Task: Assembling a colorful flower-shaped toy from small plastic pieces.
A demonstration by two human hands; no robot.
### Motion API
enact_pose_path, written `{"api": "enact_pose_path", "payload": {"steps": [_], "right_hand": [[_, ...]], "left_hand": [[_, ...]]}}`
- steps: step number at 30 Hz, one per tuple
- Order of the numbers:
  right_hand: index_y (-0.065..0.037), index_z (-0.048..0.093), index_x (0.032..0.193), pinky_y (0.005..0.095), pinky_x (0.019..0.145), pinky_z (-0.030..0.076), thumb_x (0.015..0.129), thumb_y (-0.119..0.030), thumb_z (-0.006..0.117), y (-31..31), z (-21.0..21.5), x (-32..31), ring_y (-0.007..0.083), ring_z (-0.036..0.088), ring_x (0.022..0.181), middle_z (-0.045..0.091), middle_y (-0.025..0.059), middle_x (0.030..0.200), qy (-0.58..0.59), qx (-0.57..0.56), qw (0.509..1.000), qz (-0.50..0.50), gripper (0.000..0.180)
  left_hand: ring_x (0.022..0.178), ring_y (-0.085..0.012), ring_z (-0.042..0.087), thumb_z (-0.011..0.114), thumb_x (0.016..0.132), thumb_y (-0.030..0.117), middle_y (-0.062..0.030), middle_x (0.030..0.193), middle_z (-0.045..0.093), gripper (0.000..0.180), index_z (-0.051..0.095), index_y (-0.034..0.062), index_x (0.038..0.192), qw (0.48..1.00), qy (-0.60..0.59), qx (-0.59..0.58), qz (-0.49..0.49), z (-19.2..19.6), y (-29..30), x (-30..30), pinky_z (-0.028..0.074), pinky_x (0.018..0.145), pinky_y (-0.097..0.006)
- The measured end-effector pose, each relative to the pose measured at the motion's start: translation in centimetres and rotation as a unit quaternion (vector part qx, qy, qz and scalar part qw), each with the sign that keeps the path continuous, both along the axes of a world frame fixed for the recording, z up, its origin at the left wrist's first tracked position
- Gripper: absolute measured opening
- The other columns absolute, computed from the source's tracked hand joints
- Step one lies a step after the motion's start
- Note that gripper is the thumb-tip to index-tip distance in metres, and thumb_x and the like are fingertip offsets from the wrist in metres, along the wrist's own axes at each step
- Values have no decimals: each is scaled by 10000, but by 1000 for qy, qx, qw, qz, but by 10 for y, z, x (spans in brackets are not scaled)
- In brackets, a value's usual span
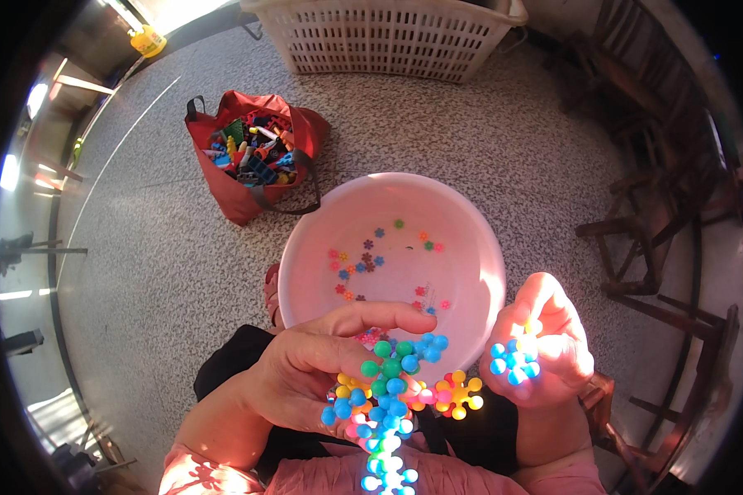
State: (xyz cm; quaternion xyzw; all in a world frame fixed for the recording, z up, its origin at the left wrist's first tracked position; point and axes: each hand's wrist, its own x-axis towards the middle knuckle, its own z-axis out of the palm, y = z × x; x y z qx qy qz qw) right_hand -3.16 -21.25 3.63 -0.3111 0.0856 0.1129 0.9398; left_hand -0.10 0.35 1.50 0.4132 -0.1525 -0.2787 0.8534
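Observation:
My left hand (309, 351) grips a chain of joined knobby, flower-shaped plastic building pieces (388, 388) in green, blue, yellow, pink and white. The index finger stretches over its top, and the chain's lower end hangs toward my lap in bright sun. An orange-and-yellow piece (458, 394) sticks out on its right side. Apart from it, my right hand (563, 346) pinches a blue knobby piece (516, 363) with a yellow bit (533, 327) at the fingertips. Whether those two are joined I cannot tell. Below and beyond my hands, loose flower-shaped pieces (368, 262) lie in a pink tub (485, 239).
A red bag (238, 198) full of mixed toy bricks (260, 157) stands beyond the tub, to the left. Farther back is a white slotted basket (380, 41). Wooden chairs (636, 231) line the right side. A yellow container (147, 41) sits far left on the speckled floor (470, 124).

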Motion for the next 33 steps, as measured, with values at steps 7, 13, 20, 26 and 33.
{"api": "enact_pose_path", "payload": {"steps": [7,13,20,26,33], "right_hand": [[2,407,1057,228,316,307,802,-130,524,0,-1,-2,105,414,342,512,146,591,-21,-35,999,13,309],[54,481,925,211,337,320,712,-31,546,0,4,0,120,414,415,518,145,702,34,54,998,5,238],[26,470,826,200,342,311,742,-76,590,1,-1,-1,91,406,397,504,95,608,-29,-52,998,-1,179],[-10,442,944,200,318,294,801,-117,599,-1,-1,-2,86,427,376,505,107,663,-37,-126,991,28,237],[37,458,866,201,300,298,813,-140,586,-2,0,-5,68,394,342,523,131,650,-35,-76,996,33,225]], "left_hand": [[1162,-275,371,755,640,149,-176,1212,427,414,593,31,1002,995,-37,36,-84,-10,13,0,307,943,-393],[986,-306,521,729,621,39,-202,1172,413,496,544,-20,1077,990,-77,91,-73,4,11,-1,457,839,-438],[1063,-318,456,779,607,123,-227,1172,394,604,519,72,1149,993,-80,-18,-84,-5,6,2,419,861,-429],[1127,-280,394,780,616,173,-206,1190,425,423,605,14,967,995,-67,-48,-62,0,4,1,310,929,-387],[1187,-284,335,779,624,191,-188,1235,405,527,566,1,1068,996,-16,-11,-83,-5,11,-2,289,940,-390]]}}
